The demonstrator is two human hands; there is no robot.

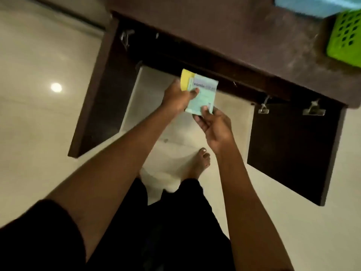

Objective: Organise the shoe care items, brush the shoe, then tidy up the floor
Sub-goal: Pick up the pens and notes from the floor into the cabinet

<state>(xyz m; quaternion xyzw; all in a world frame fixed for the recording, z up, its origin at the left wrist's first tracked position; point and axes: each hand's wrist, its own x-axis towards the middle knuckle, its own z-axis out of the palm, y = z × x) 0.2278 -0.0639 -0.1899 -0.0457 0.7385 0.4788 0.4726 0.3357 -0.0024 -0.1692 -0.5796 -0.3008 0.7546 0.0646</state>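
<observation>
The floor [39, 124] was glossy cream tile, showing one bright round glare spot [56, 87]. A dark brown wooden cabinet [224, 32] stood with its left door [101, 90] and right door [289, 153] open, metal hinges [313, 110] exposed. A green perforated basket [344, 36] sat on its dusty top.

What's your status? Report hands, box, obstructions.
Left hand grips box top; right hand pinches its lower corner. Box before open cabinet. Interior dark, unreadable.

Box [203, 90] before open cabinet [234, 36]; basket [345, 36] on cabinet top, right; foot [199, 163] on floor [39, 114] below.
</observation>
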